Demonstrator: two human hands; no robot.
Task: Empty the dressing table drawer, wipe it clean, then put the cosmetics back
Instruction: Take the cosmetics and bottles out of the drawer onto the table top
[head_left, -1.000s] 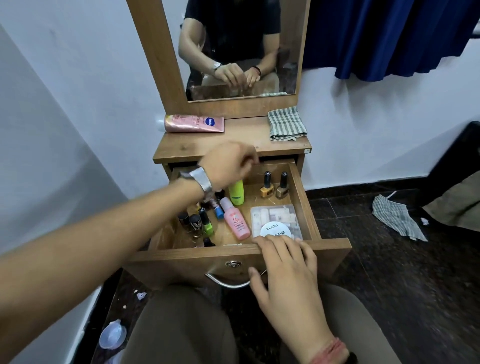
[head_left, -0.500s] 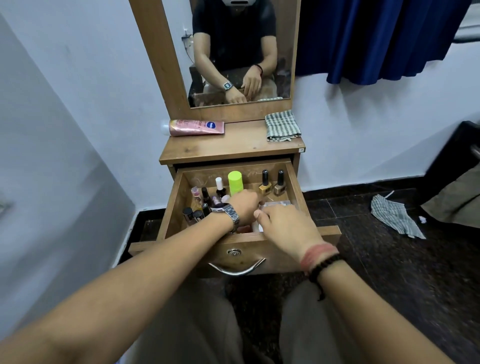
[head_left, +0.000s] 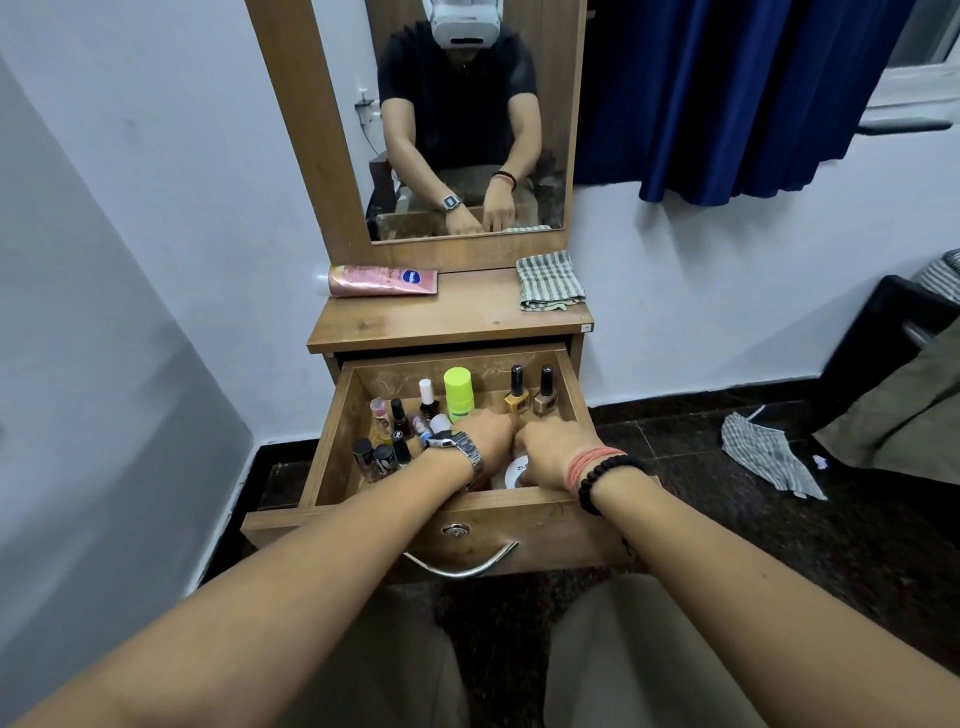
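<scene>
Both hands in the open drawer (head_left: 332, 441)
Left hand (head_left: 488, 434) and right hand (head_left: 545, 449) meet knuckle to knuckle over a white jar (head_left: 514, 474) — fingers hidden, grip can't be told.

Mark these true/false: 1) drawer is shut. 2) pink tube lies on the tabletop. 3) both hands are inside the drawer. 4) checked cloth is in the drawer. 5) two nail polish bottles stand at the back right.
1) False: the drawer is pulled open.
2) True: the pink tube lies on the tabletop.
3) True: left hand, right hand.
4) False: the checked cloth sits on the tabletop.
5) True: nail polish bottles.
</scene>
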